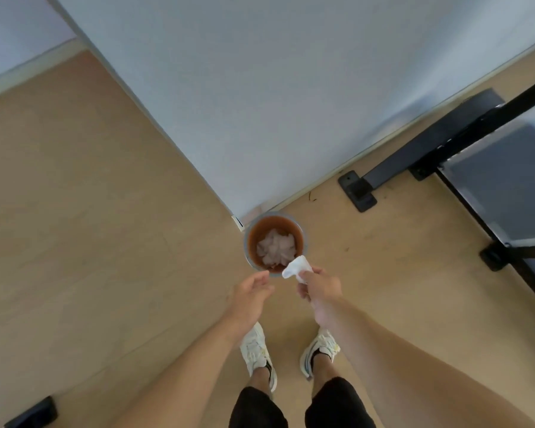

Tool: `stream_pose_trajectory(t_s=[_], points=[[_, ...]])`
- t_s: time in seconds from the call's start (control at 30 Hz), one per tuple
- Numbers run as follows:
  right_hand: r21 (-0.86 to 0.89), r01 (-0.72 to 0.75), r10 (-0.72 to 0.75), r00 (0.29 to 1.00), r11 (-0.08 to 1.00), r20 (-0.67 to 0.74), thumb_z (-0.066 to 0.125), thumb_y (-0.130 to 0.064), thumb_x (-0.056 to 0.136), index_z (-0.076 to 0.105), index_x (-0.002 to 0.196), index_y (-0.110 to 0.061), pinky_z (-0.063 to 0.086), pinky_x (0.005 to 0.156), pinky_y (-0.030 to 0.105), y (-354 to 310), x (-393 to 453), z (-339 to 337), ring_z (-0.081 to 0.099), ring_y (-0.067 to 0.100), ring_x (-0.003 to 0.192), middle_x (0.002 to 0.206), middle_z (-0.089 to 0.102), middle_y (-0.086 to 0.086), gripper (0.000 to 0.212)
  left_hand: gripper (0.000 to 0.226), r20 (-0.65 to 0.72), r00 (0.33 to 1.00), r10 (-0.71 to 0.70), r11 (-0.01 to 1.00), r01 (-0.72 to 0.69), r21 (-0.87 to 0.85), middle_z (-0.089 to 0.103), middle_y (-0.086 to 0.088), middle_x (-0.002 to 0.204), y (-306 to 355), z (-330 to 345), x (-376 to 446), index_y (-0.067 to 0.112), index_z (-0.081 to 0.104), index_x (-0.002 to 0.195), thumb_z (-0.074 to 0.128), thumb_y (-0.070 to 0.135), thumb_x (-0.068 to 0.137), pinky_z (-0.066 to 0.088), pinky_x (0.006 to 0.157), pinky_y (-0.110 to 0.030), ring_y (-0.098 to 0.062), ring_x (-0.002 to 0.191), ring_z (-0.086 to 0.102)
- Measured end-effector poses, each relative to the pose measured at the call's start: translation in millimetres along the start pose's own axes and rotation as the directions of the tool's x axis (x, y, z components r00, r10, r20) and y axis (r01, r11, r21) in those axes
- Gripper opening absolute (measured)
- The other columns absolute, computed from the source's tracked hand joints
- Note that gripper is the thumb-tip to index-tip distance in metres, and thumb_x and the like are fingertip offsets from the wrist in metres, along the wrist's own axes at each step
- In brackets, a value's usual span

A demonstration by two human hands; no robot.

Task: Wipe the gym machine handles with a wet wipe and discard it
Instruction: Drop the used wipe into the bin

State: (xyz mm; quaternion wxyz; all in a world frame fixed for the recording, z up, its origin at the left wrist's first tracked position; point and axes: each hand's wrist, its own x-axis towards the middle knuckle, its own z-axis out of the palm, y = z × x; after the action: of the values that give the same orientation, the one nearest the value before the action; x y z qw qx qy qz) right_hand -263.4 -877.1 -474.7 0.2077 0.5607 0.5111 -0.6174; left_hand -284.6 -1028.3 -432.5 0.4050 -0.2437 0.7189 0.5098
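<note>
A tan floor [90, 211] meets a pale wall [260, 88], with a black machine frame [430, 149] at right. The right hand [320, 287] pinches a white wipe [297, 267] over the near rim of a brown bin [275, 242] holding used wipes; the left hand [250, 296] hangs beside it, fingers loosely apart, holding nothing.

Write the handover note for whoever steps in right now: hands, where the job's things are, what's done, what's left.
Right hand: pinches the crumpled wet wipe, held over the near rim of the bin.
Left hand: open, holding nothing, beside the bin.
Bin: on the floor at the wall corner, straight ahead of the feet, with used wipes already inside.
Gym machine frame: to the right; its handles are out of view, so the wiping cannot be confirmed.
Left: drop the wipe into the bin.
</note>
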Motion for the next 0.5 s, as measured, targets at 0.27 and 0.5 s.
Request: stream_pose_trajectory(t_s=[0.27,0.5], points=[[-0.086,-0.055,0.058,0.998,0.995,0.034,0.057,-0.015,0.088,0.07,0.079,-0.022,0.031,0.049,0.025,3,80,36,0.041,0.016,0.048,0.063,0.055,0.005,0.017,0.036,-0.066,0.997,-0.025,0.999,0.022,-0.045,0.064,0.0,0.129,-23,2,56,0.015,0.061,0.132,0.061,0.013,0.096,0.043,0.105,-0.032,-0.012,0.115,0.058],[0.036,-0.15,0.145,0.983,0.988,0.11,0.055,-0.007,0.096,0.062,0.128,-0.018,0.045,0.062,0.03,10,93,49,0.059,0.018,0.064,0.096,0.068,0.0,0.035,0.032,-0.101,0.994,-0.049,0.998,0.046,-0.03,0.066,0.008,0.125,-32,1,64,0.025,0.063,0.127,0.064,0.022,0.095,0.044,0.109,-0.04,-0.01,0.118,0.059]])
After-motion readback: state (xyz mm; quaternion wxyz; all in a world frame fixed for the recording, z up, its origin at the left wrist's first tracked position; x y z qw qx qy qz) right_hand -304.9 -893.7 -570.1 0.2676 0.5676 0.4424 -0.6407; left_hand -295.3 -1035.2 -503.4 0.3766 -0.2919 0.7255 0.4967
